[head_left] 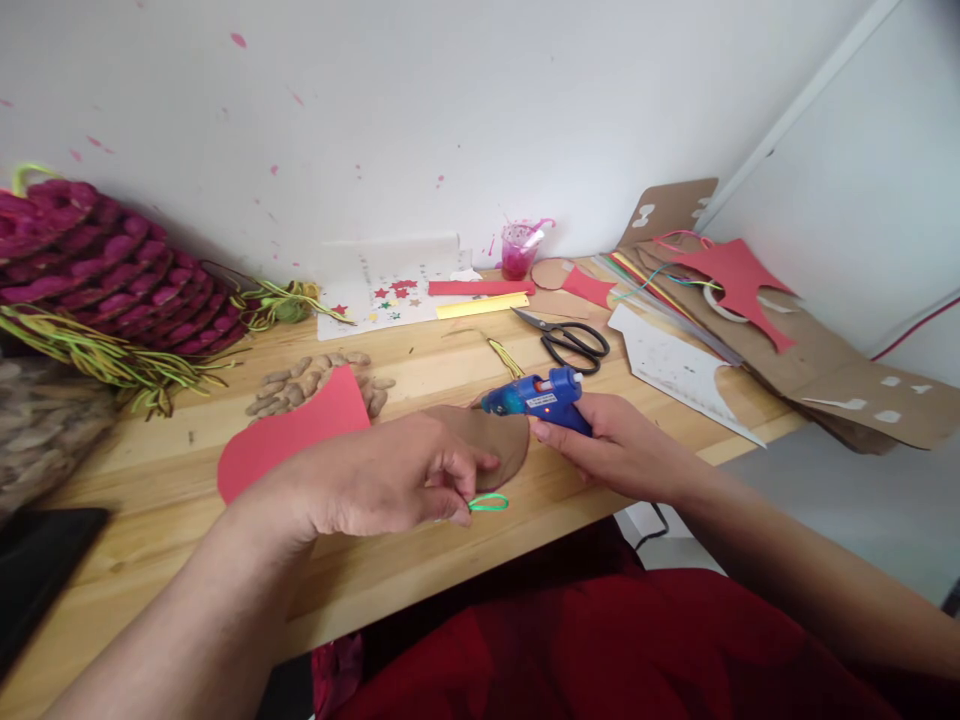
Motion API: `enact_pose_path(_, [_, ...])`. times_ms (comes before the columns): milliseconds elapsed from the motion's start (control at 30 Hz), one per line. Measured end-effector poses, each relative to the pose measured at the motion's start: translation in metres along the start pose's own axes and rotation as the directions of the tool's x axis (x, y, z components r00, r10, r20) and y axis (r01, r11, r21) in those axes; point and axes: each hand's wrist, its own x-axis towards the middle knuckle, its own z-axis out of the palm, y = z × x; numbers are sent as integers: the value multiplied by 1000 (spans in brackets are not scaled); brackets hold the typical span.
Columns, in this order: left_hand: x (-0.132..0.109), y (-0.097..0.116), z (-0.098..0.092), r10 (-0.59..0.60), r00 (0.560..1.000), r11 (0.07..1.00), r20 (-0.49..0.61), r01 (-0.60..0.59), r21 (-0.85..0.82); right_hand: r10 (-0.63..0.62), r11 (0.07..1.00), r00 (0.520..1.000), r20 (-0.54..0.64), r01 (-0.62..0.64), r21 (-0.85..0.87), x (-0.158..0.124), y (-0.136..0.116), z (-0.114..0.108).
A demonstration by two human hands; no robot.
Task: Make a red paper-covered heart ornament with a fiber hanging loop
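Note:
Between the fingertips of my left hand (405,475) is a small loop of bright green cord (491,503), pinched above the near edge of the wooden table. Beneath those fingers lies a rounded brown cardboard piece (495,440), partly covered by the hand. My right hand (607,445) is wrapped around a blue glue gun (544,395), its nozzle pointing left over the cardboard's far edge. An orange light glows on its side. To the left, a red paper cutout (292,440) is partly hidden behind my left forearm.
Peanuts (289,385) lie behind the red paper. Black-handled scissors (570,340) rest beyond the glue gun. A cup of pink paint (517,250) stands by the wall. Pink-painted stacked craftwork (97,260) fills the left; cardboard scraps (840,360) overhang the right edge.

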Motion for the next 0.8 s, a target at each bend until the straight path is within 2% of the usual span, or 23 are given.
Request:
enact_pose_path(100, [1,0,-1,15,991,996,134,-27,86,-15,1000,1000,9,15,-20,1,0,0])
enact_pose_path(333, [0,-2,0,58,995,998,80,-59,12,-33,994,999,-25,30,-102,4,1,1])
enact_pose_path(500, [1,-1,0,63,996,998,55,-63,-3,-41,992,999,26,44,-114,4,-1,-1])
enact_pose_path(800, [0,1,0,32,997,999,75,-35,37,-75,991,996,42,80,-112,4,-4,-3])
